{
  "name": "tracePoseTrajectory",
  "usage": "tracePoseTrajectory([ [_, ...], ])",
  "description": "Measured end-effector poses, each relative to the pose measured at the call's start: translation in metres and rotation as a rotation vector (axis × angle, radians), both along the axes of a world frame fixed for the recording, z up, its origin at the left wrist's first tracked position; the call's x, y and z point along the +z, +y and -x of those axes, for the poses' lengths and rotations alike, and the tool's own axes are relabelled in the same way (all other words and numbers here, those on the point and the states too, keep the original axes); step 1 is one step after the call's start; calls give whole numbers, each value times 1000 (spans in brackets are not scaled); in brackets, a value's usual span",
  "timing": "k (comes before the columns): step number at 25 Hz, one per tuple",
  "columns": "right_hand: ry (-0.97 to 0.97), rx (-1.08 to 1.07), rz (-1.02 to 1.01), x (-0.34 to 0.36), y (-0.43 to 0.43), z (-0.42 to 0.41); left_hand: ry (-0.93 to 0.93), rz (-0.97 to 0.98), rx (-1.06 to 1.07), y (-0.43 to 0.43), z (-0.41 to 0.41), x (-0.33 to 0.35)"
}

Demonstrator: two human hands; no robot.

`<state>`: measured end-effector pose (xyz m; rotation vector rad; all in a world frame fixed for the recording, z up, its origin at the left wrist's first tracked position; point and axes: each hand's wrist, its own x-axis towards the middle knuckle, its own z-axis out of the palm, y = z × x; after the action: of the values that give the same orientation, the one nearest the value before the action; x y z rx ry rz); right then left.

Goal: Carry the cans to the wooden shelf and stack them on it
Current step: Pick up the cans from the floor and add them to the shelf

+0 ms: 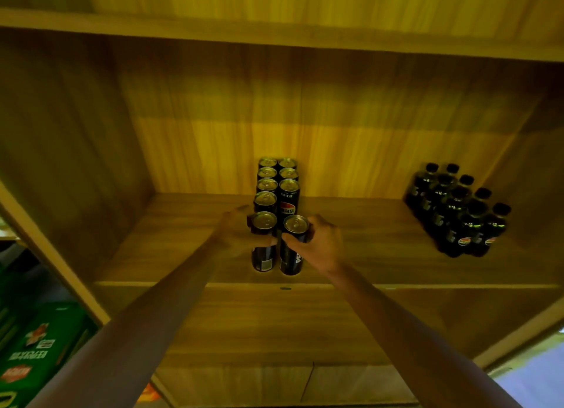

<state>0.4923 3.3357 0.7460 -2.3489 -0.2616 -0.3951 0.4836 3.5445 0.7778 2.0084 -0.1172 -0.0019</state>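
Bottom L corner: green crates (39, 346) w/ printed labels, outside and below the shelf (381, 248). Shelf is wood, a deep bay w/ side walls, back panel and another board overhead.

L hand (232, 233) reaches in from lower L on a bare forearm. Its fingers wrap round the far side of the L can (265, 222), thumb across the front. Can is upright, gold top showing, near the shelf's front edge. Just beside it is the R can (296, 224), also upright and clamped by the R hand (322, 245), thumb across the front, fingers curled round the R side. Thumb tips almost meet betw. the two cans. Can't tell if the bases sit on the board or hang just above it.

Behind them, other cans (267, 185) run in 2 cols toward the back panel: 4 tops in the L col, 3 in the R. L can is close up to its col. R can has a gap behind it, where the next can's label shows.

Small dark dot (285, 288) on the front edge, below the R can.

Far R on the same board, well apart from the cans: pack of dark bottles (457, 215), black caps, upright, near the R wall.
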Motion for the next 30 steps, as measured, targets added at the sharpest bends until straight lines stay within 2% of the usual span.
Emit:
tracePoseTrajectory([
  [3,19,116,-82,-6,-6,-1,-38,27,44,0,8,0],
  [6,49,175,-69,-10,-7,-4,-65,20,100,-1,6,-8],
  [11,79,114,-65,-8,2,-19,-125,-61,113,-9,4,-1],
  [16,47,45,-31,-3,8,-46,-110,-142,140,-8,-5,2],
  [30,65,36,-61,-4,13,-76,-102,-162,138,-1,-17,-6],
])
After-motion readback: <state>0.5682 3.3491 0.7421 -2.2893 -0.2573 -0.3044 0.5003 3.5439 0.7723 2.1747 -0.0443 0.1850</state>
